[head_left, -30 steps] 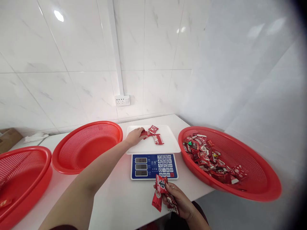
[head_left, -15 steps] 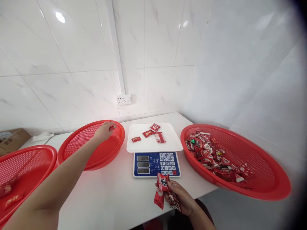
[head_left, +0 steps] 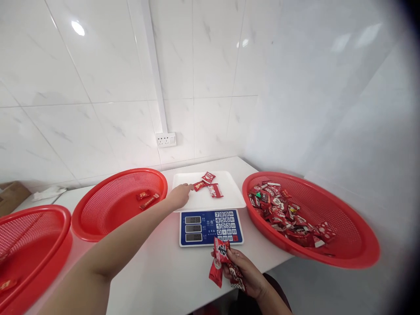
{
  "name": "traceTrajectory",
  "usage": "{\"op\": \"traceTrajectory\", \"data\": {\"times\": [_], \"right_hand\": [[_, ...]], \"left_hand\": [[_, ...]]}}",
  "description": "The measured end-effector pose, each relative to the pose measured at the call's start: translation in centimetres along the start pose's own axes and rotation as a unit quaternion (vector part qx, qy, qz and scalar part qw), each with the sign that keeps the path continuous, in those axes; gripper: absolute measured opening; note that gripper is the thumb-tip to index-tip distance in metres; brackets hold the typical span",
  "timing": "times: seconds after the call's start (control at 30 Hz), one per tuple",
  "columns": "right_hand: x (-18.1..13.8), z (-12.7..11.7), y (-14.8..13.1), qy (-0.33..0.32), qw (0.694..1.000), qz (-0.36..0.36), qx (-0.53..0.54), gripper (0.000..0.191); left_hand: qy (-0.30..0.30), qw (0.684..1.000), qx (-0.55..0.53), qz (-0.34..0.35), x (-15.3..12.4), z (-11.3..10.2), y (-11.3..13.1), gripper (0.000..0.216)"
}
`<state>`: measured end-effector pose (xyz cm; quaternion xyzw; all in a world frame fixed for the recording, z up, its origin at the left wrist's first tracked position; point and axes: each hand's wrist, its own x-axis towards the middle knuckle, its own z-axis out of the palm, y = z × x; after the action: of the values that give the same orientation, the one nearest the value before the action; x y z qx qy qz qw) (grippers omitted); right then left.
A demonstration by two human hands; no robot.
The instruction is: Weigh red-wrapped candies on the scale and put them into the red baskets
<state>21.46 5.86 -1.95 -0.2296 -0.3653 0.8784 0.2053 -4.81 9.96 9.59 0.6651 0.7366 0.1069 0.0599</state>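
My left hand is over the left part of the white weighing pan. Its fingers are bent together and point down; anything under them is hidden. Beside its fingertips lies a small red candy packet, with two more red and white packets, one behind and one to the right. My right hand is closed around several red candy packets in front of the scale's blue keypad panel.
A red basket on the right holds a pile of wrapped candies. Left of the scale, another red basket contains two red packets. A further red basket stands at the far left, near a cardboard box.
My left hand has moved right from the middle basket to the pan, leaving a red packet in that basket. The small packet at the pan's left is now covered. My right hand keeps its hold.
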Motion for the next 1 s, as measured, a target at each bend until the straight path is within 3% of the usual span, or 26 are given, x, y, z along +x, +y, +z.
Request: {"op": "traceTrajectory", "data": {"times": [0.2,0.33,0.5,0.6,0.7,0.87,1.0], "right_hand": [[0.0,0.3,-0.2,-0.019,1.000,-0.001,0.003,0.038],[0.0,0.2,-0.1,-0.001,1.000,-0.010,0.012,0.038],[0.0,0.0,0.1,0.003,1.000,-0.012,0.021,0.037],[0.0,0.1,-0.1,0.002,1.000,-0.001,0.025,0.036],[0.0,0.1,-0.2,-0.007,1.000,0.004,0.024,0.038],[0.1,-0.2,0.1,-0.009,1.000,-0.006,0.017,0.039],[0.1,-0.3,0.3,-0.005,1.000,-0.023,0.015,0.038]], "left_hand": [[0.035,0.997,-0.011,-0.061,3.3,0.2,2.6,0.032],[-0.003,0.996,0.003,-0.091,5.2,0.5,3.4,0.032],[-0.068,0.994,0.012,-0.086,5.6,-0.3,3.0,0.032],[-0.092,0.994,0.008,-0.056,5.1,-0.9,3.1,0.032],[-0.076,0.997,0.014,0.005,4.8,-0.8,4.0,0.034],[-0.068,0.989,0.052,0.121,5.4,0.3,6.3,0.052],[-0.075,0.981,0.085,0.156,6.0,0.9,7.2,0.040]]}}
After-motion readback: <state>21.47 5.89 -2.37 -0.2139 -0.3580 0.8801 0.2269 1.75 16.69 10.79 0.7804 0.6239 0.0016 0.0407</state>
